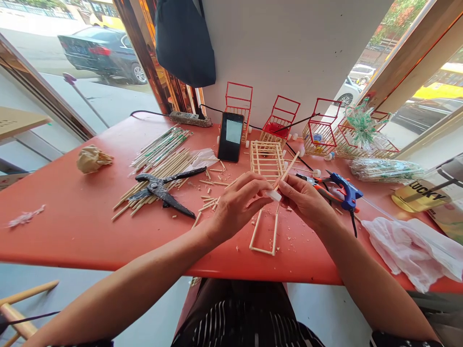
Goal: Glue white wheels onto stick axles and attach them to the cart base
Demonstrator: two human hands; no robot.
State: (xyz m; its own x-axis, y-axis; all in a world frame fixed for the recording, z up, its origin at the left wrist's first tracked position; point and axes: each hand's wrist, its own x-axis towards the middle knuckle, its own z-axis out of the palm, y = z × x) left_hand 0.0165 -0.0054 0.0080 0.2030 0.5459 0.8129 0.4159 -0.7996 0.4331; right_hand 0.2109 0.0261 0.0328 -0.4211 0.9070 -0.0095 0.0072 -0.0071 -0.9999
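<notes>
My left hand (240, 202) pinches a small white wheel-like disc (274, 195) at the near end of a thin wooden stick. In my right hand (307, 197) is that wooden stick (290, 166), gripped between thumb and fingers and slanting up and away. Both hands meet over the table, close together. Just beneath them lies a flat rectangular frame of sticks (263, 251), its far end covered by my hands. Beyond stands a larger openwork stick frame (267, 159). Short cut pieces and crumbs are scattered beside my left hand.
On the red table (90, 231) lie garden shears (159, 190) over a bundle of sticks (173, 166). A phone (230, 137) stands behind. A blue glue gun (345, 190), pliers (321, 190) and a cloth (405, 246) are at right. Several red-topped stick carts (321, 125) line the wall.
</notes>
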